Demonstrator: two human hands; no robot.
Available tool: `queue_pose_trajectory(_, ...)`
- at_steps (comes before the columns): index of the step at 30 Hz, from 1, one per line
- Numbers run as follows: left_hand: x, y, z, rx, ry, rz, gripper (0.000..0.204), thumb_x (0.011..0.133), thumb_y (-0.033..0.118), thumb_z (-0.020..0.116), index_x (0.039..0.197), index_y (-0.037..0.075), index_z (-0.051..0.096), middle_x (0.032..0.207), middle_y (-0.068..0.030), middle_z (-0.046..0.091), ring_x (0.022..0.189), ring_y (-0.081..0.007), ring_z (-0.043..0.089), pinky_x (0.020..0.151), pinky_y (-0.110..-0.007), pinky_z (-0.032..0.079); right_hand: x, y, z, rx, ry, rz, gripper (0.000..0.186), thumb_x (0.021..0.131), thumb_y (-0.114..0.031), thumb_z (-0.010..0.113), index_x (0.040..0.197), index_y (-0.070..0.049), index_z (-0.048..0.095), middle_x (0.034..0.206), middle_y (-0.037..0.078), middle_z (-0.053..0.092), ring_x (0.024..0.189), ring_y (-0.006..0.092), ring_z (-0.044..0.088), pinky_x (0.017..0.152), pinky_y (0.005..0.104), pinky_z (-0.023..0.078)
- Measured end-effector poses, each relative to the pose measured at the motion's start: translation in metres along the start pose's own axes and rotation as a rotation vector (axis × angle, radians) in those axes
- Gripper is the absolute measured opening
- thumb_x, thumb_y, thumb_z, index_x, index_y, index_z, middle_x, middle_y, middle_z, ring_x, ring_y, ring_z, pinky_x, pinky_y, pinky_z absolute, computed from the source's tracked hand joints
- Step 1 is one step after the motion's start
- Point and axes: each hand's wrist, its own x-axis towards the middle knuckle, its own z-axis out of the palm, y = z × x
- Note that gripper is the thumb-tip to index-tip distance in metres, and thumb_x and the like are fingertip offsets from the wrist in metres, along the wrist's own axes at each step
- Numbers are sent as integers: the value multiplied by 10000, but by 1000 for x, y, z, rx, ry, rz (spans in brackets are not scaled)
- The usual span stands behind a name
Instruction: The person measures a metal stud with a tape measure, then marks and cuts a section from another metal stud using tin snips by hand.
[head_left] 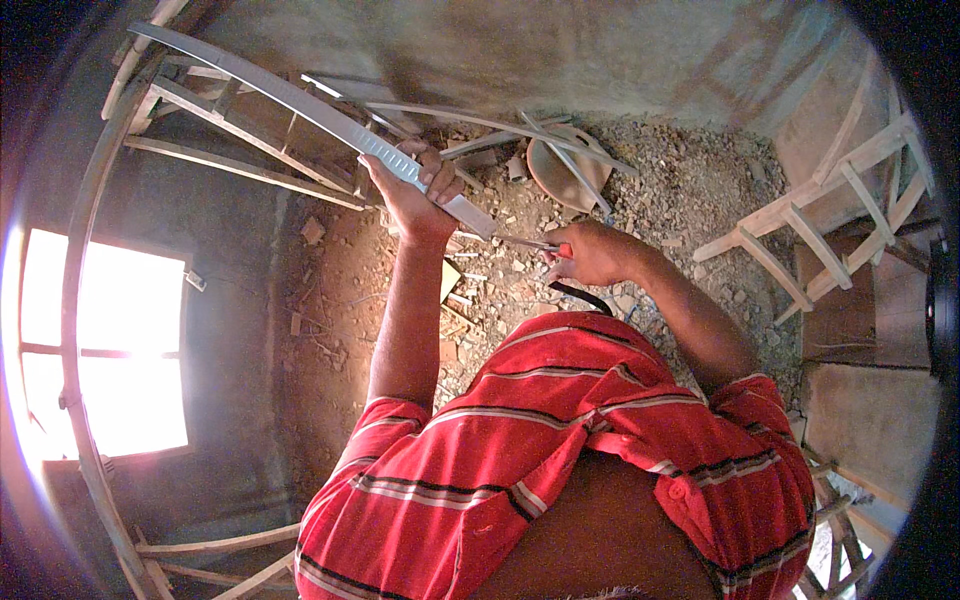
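My left hand (420,190) is wrapped round a long, light grey slotted strip (300,105), which looks like a metal profile. The strip slants from the far upper left down to its near end, in front of my chest. In my right hand (600,252) is a screwdriver-like tool (566,250) with a red handle and a thin metal shaft. The shaft's tip is at or close to the strip's near end; whether they touch is too small to tell. My fingers hide most of the handle. Below my right hand a short black strap-like piece (582,294) shows.
Rubble and wood scraps (690,190) cover the floor. A round tan basin (570,170) lies ahead with strips across it. Wooden ladder-like frames (830,220) stand at the right, and wooden poles (240,160) at the left near a bright window (105,345).
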Motion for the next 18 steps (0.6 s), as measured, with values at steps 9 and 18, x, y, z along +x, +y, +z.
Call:
queue_pose_trajectory(9,4,-5,8,7,27,34,680,887,791,412,948,146,615,572,24,398,419,-85,311,384,-226,260,10,4,8,-55,108,-93,248,835,-226,735,974,-52,627,797,146,670,759,294,666,706,417,511)
queue_pose_trajectory(18,3,-3,0,9,13,31,697,889,791,408,935,124,606,566,22,390,415,-89,309,379,-232,264,10,-5,8,-58,91,-41,230,843,-226,718,956,-51,622,803,143,670,770,291,667,716,423,510)
